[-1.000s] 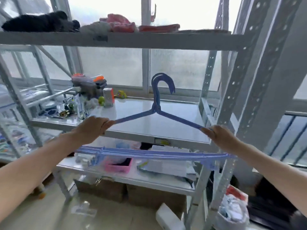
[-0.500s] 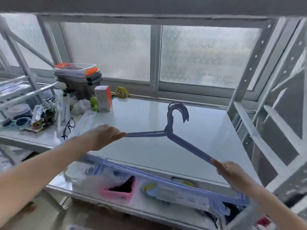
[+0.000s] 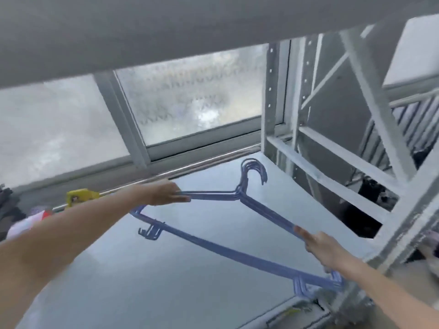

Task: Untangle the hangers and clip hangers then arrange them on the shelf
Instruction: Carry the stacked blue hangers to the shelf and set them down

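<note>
A stack of several blue plastic hangers lies nearly flat just above the white shelf board, hooks pointing toward the window at the back. My left hand grips the stack's left shoulder arm. My right hand grips the right shoulder arm near its lower end. The bottom bars run diagonally from under my left hand to the shelf's front right corner, with small clip hooks hanging off them. I cannot tell whether the stack touches the board.
A grey shelf board spans overhead. White perforated uprights and cross braces close off the right side. A frosted window stands behind. A small yellow object and a pile of clutter sit at the far left.
Both hands have carried the hanger stack forward into the shelf and lowered it from upright to nearly flat over the board. My view has moved closer and turned right.
</note>
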The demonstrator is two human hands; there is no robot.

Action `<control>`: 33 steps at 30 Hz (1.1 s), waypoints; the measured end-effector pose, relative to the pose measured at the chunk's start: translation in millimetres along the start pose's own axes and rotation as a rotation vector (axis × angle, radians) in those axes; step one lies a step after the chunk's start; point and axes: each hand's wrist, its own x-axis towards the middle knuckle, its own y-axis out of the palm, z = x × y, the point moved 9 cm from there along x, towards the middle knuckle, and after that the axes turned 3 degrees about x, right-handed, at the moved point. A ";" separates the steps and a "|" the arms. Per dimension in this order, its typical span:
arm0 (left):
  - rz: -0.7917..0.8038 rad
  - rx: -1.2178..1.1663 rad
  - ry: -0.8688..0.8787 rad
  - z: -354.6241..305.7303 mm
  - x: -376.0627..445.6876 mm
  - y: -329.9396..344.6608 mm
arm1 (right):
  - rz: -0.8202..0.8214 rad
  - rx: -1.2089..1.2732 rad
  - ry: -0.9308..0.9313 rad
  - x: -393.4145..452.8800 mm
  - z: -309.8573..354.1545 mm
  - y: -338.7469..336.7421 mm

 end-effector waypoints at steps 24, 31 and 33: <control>-0.239 0.402 0.185 -81.0 196.7 -37.7 | 0.029 -0.478 0.146 -14.9 17.2 37.2; -0.256 0.399 0.215 -78.7 202.5 -19.1 | -0.027 -0.502 0.144 -14.8 16.3 38.6; -0.255 0.403 0.229 -78.8 205.2 -14.4 | -0.048 -0.506 0.145 -15.6 16.8 38.9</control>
